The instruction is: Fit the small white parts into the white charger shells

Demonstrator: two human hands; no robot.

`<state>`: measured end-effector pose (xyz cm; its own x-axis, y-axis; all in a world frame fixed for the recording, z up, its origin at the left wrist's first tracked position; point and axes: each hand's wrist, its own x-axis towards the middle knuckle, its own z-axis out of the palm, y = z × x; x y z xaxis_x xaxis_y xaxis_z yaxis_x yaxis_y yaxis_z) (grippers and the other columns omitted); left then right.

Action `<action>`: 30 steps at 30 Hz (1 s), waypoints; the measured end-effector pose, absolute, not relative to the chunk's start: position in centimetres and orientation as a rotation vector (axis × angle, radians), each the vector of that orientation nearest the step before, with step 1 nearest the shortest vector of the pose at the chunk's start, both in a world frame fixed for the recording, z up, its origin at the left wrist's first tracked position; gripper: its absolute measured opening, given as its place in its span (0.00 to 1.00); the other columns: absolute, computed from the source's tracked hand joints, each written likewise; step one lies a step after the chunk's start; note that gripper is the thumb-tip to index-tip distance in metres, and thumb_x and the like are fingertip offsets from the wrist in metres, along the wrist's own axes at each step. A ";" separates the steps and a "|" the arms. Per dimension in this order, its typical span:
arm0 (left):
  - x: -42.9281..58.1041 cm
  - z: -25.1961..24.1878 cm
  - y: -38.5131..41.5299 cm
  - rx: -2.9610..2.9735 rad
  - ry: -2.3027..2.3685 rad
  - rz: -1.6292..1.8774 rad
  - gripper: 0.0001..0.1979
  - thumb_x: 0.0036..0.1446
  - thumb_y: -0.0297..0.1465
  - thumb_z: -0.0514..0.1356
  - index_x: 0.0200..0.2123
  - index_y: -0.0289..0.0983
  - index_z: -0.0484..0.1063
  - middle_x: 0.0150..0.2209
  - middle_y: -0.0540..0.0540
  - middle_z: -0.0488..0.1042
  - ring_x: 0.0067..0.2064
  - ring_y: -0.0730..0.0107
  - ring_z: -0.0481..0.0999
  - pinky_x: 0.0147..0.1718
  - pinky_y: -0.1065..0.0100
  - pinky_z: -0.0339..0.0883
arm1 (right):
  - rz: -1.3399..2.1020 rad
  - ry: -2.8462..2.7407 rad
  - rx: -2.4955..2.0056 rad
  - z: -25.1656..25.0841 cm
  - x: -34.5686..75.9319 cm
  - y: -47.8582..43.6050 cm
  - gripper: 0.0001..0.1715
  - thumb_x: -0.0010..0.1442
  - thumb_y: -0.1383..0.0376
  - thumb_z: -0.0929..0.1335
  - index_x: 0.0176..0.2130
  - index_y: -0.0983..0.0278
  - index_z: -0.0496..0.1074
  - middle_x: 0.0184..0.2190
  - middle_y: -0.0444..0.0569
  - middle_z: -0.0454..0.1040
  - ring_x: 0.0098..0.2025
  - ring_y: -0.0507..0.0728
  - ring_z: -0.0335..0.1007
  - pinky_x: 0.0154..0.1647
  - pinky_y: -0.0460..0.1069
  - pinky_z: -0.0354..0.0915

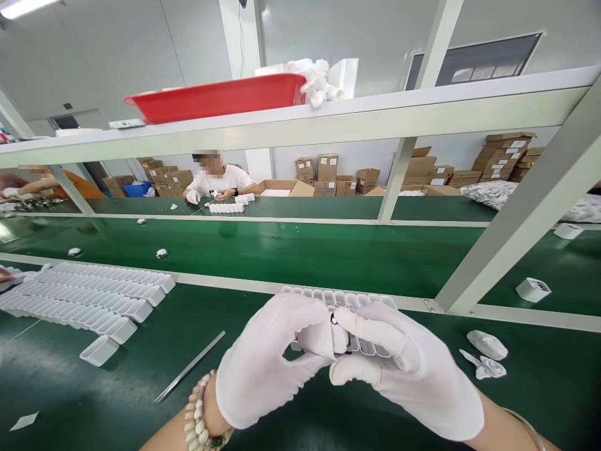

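Observation:
Both my hands wear white gloves and meet in front of me. My left hand [270, 357] is closed, its thumb and fingers pinching a small white plastic piece [340, 340] with a dark round spot near its top. On the other side my right hand [413, 366] is closed on the same piece with thumb and fingertips. Glove fingers hide much of its shape. Just behind them sits a white block of small open compartments [347, 299], partly covered by my hands. Metal tweezers [190, 368] lie on the green table [154, 419], left of my left hand.
Rows of white trays [84, 297] cover the table's left side. A crumpled white wad [488, 344] and a ribbon-like scrap [491, 368] lie right. Beyond runs a green belt [282, 250] with small white parts. A shelf post [511, 213] slants at right; a co-worker [223, 178] sits opposite.

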<state>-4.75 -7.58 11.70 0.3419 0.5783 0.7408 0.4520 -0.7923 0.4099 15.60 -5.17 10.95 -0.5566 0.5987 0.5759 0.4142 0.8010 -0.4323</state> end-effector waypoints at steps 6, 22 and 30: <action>-4.6 10.6 -7.0 2.322 0.942 1.533 0.17 0.55 0.26 0.68 0.47 0.42 0.69 0.37 0.48 0.78 0.38 0.66 0.79 0.40 0.62 0.77 | -0.036 -2.294 -0.571 10.3 15.0 -5.1 0.17 0.66 0.54 0.67 0.50 0.61 0.69 0.25 0.41 0.70 0.24 0.53 0.64 0.23 0.49 0.62; -3.9 8.1 -4.7 1.992 0.940 1.390 0.24 0.53 0.31 0.70 0.52 0.39 0.70 0.49 0.40 0.77 0.49 0.58 0.79 0.49 0.56 0.75 | 0.494 -2.191 -1.150 9.6 14.3 -4.1 0.45 0.56 0.53 0.73 0.67 0.58 0.58 0.52 0.49 0.78 0.53 0.63 0.75 0.49 0.55 0.74; -4.0 8.6 -4.5 2.333 0.925 1.312 0.19 0.48 0.33 0.74 0.43 0.40 0.75 0.45 0.43 0.79 0.48 0.58 0.78 0.49 0.56 0.73 | 0.789 -2.320 -0.893 9.6 15.3 -2.6 0.56 0.55 0.47 0.72 0.72 0.60 0.48 0.57 0.51 0.74 0.59 0.64 0.70 0.54 0.55 0.70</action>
<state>-4.02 -4.46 8.62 0.3726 0.6666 0.6456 0.3838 -0.7441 0.5468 15.27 -2.56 9.58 -0.6429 0.7207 0.2593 0.4135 0.6116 -0.6746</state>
